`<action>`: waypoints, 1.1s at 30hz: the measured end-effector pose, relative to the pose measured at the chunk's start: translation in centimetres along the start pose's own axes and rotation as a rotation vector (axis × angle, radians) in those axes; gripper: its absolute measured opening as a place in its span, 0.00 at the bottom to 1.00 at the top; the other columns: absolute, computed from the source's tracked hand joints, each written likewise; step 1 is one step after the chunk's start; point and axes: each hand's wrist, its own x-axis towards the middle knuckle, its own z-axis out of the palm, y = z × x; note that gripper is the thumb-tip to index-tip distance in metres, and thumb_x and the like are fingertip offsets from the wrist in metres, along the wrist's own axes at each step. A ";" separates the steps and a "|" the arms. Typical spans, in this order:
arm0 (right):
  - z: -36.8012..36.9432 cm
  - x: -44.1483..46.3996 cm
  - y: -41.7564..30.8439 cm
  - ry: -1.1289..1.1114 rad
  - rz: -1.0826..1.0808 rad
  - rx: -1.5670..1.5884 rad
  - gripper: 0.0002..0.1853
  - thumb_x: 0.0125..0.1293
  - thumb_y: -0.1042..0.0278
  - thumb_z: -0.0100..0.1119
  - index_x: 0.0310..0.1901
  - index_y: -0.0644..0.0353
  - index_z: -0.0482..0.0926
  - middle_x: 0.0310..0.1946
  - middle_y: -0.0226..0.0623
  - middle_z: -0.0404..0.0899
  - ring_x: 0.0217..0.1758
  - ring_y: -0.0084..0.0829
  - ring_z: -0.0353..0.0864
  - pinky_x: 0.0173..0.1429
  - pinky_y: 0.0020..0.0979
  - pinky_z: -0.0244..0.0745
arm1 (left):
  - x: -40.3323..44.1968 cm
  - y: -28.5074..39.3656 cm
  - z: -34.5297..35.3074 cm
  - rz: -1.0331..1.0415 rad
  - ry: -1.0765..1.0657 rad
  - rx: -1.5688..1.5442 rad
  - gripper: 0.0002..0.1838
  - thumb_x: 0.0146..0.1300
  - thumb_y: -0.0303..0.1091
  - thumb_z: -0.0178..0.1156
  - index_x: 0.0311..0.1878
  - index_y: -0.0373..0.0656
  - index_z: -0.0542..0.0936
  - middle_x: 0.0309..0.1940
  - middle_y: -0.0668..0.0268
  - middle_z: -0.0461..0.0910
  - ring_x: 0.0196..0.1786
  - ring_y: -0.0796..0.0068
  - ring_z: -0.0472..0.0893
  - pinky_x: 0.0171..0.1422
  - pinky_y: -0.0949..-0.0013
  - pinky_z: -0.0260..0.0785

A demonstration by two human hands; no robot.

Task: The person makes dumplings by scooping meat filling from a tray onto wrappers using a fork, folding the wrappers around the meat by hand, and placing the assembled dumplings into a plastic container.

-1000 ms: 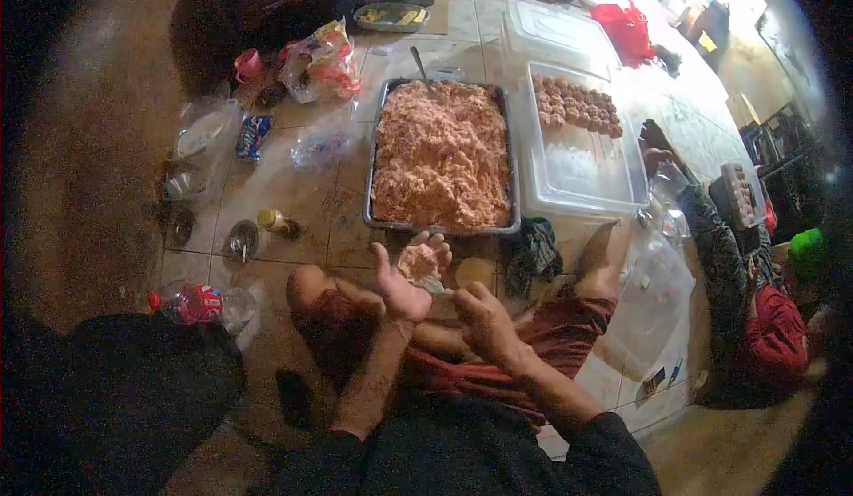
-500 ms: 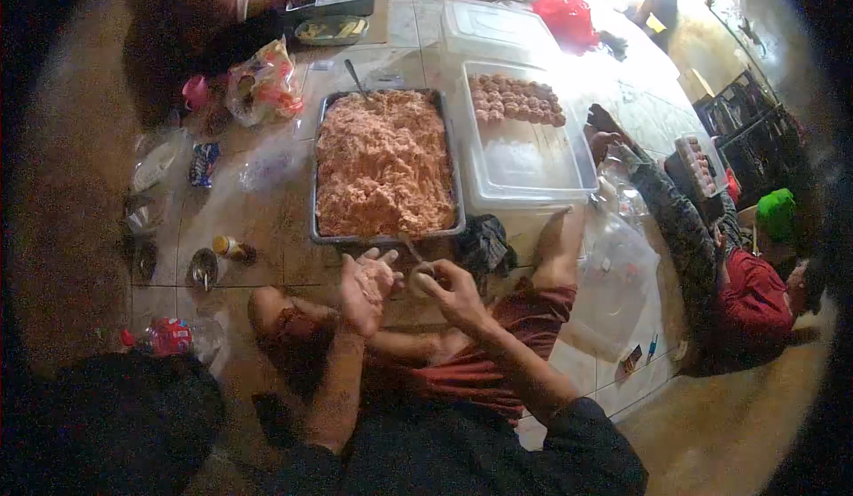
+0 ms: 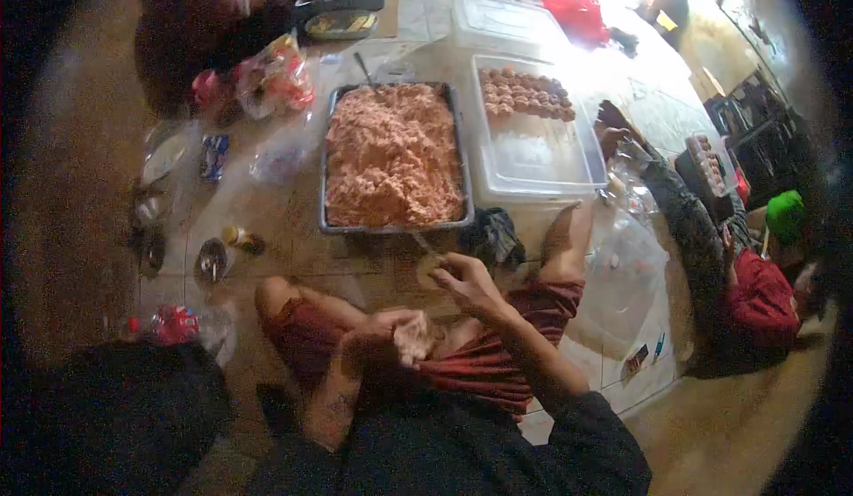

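Moved: I see my left hand (image 3: 382,325) lower, drawn from the tray's near edge towards the lap.
Minced mixture: heaped to all four edges of the deep tray (image 3: 395,229); its surface (image 3: 391,154) is rough.
Left fingers: a pale lump (image 3: 411,338) shows at them; blur hides how far they are open.
Right fingers: my right hand (image 3: 469,283) pinches a thin utensil (image 3: 425,246), closed around it, near the tray's near right corner.
Spoon handle: (image 3: 362,66) leans over the tray's far edge.
Balls: rows (image 3: 524,95) fill the far end of the clear container (image 3: 542,190), right of the tray.
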 end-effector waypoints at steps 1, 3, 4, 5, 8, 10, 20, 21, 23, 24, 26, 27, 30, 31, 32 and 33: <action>0.3 -0.6 1.6 0.012 0.016 0.003 0.10 0.74 0.66 0.63 0.44 0.66 0.82 0.33 0.33 0.84 0.34 0.21 0.77 0.39 0.30 0.74 | 1.2 -2.5 -0.3 -0.185 -0.062 -0.662 0.28 0.77 0.58 0.50 0.54 0.38 0.80 0.47 0.57 0.83 0.36 0.65 0.86 0.42 0.54 0.83; 1.3 -1.7 4.4 0.056 0.030 -0.067 0.13 0.77 0.61 0.59 0.43 0.63 0.83 0.32 0.31 0.82 0.32 0.19 0.76 0.36 0.30 0.72 | 1.0 -0.8 -0.7 -0.335 0.034 -1.095 0.29 0.76 0.60 0.51 0.53 0.38 0.79 0.40 0.62 0.84 0.38 0.65 0.85 0.45 0.50 0.84; 2.4 -2.1 5.4 0.045 0.029 -0.061 0.13 0.77 0.61 0.59 0.43 0.63 0.83 0.32 0.31 0.82 0.32 0.19 0.76 0.36 0.30 0.72 | 1.2 0.1 -0.9 -0.337 0.046 -1.098 0.29 0.76 0.60 0.51 0.53 0.38 0.79 0.40 0.62 0.84 0.38 0.65 0.85 0.45 0.50 0.84; 3.3 -2.4 6.3 0.134 0.118 0.071 0.15 0.78 0.58 0.58 0.43 0.63 0.83 0.30 0.30 0.81 0.31 0.19 0.76 0.35 0.30 0.71 | 1.5 0.8 -1.0 -0.142 0.120 -1.137 0.29 0.77 0.58 0.51 0.54 0.37 0.78 0.41 0.61 0.83 0.39 0.65 0.84 0.45 0.51 0.84; 5.1 -2.5 5.8 0.255 0.259 0.236 0.19 0.79 0.51 0.56 0.44 0.61 0.82 0.28 0.26 0.76 0.29 0.18 0.72 0.33 0.27 0.67 | 3.7 -1.0 -1.4 0.193 0.341 -1.006 0.33 0.78 0.59 0.49 0.67 0.36 0.71 0.50 0.57 0.83 0.41 0.66 0.84 0.43 0.56 0.85; 6.3 -1.9 6.3 0.183 0.261 0.420 0.21 0.79 0.48 0.55 0.46 0.61 0.81 0.30 0.26 0.76 0.32 0.17 0.72 0.33 0.24 0.67 | 4.5 -0.6 -1.8 0.236 0.472 -0.793 0.39 0.77 0.60 0.51 0.77 0.40 0.61 0.59 0.55 0.79 0.42 0.70 0.83 0.44 0.57 0.84; 0.5 -1.5 -8.7 -0.090 0.027 0.467 0.16 0.69 0.63 0.71 0.52 0.64 0.82 0.38 0.27 0.84 0.40 0.17 0.79 0.47 0.24 0.77 | 5.1 -0.3 -5.4 0.161 0.233 -0.377 0.37 0.77 0.45 0.56 0.80 0.38 0.55 0.70 0.52 0.72 0.65 0.63 0.78 0.69 0.60 0.72; 0.3 -0.9 -8.9 -0.031 -0.029 0.235 0.17 0.67 0.63 0.72 0.52 0.64 0.81 0.39 0.29 0.85 0.41 0.17 0.80 0.48 0.26 0.77 | 7.0 -2.9 -5.0 0.220 0.037 -0.557 0.35 0.76 0.41 0.57 0.78 0.36 0.57 0.66 0.52 0.75 0.63 0.64 0.80 0.68 0.61 0.73; 0.6 -0.3 -6.0 0.183 -0.291 -0.078 0.22 0.64 0.64 0.75 0.54 0.66 0.80 0.38 0.32 0.84 0.41 0.20 0.81 0.48 0.27 0.78 | 5.3 1.6 -4.2 0.463 0.103 -0.007 0.31 0.74 0.37 0.60 0.74 0.34 0.64 0.63 0.55 0.78 0.58 0.67 0.82 0.65 0.64 0.75; 0.7 -0.4 -5.6 0.202 -0.210 0.027 0.18 0.69 0.66 0.70 0.55 0.66 0.79 0.38 0.31 0.83 0.40 0.21 0.81 0.47 0.28 0.78 | 4.5 3.9 -3.8 0.578 0.181 0.245 0.29 0.72 0.35 0.61 0.72 0.34 0.67 0.61 0.56 0.80 0.56 0.69 0.83 0.63 0.65 0.76; 0.6 -1.0 -4.6 0.251 -0.017 0.341 0.14 0.74 0.67 0.63 0.55 0.64 0.79 0.38 0.30 0.82 0.39 0.22 0.81 0.46 0.26 0.78 | 5.5 1.9 -4.3 0.217 0.205 -0.470 0.25 0.67 0.31 0.65 0.65 0.35 0.74 0.56 0.59 0.83 0.52 0.70 0.84 0.59 0.66 0.78; 0.8 -1.5 -3.2 0.245 -0.016 0.337 0.14 0.74 0.67 0.63 0.55 0.64 0.79 0.38 0.30 0.82 0.39 0.22 0.81 0.46 0.26 0.78 | 5.7 1.3 -4.8 0.113 0.258 -0.444 0.23 0.66 0.30 0.66 0.62 0.35 0.76 0.54 0.60 0.84 0.50 0.71 0.85 0.56 0.66 0.79; 2.6 -3.0 2.4 0.219 0.036 0.368 0.12 0.77 0.68 0.58 0.55 0.64 0.80 0.39 0.30 0.84 0.39 0.21 0.80 0.45 0.24 0.77 | 5.5 1.4 -4.7 0.180 0.504 -0.128 0.20 0.64 0.29 0.69 0.57 0.35 0.79 0.46 0.63 0.85 0.47 0.71 0.87 0.51 0.68 0.80; 3.8 -3.7 3.8 0.196 0.061 0.393 0.12 0.78 0.66 0.57 0.54 0.65 0.80 0.39 0.28 0.82 0.41 0.20 0.79 0.46 0.24 0.75 | 5.5 2.9 -4.5 0.307 0.596 0.084 0.19 0.64 0.30 0.69 0.55 0.35 0.79 0.43 0.64 0.85 0.47 0.71 0.87 0.49 0.68 0.80; 4.4 -4.2 4.6 0.173 0.086 0.417 0.13 0.79 0.63 0.56 0.53 0.65 0.80 0.39 0.27 0.81 0.42 0.18 0.77 0.47 0.24 0.73 | 5.4 4.4 -4.3 0.414 0.710 0.288 0.17 0.64 0.31 0.69 0.54 0.35 0.79 0.40 0.66 0.84 0.46 0.71 0.88 0.48 0.69 0.80; 4.5 -4.3 4.8 0.176 0.083 0.418 0.13 0.79 0.63 0.56 0.53 0.65 0.80 0.39 0.27 0.81 0.42 0.18 0.77 0.47 0.24 0.73 | 5.6 3.8 -4.3 0.432 0.603 -0.202 0.15 0.64 0.33 0.70 0.49 0.36 0.79 0.37 0.66 0.83 0.44 0.70 0.87 0.45 0.68 0.79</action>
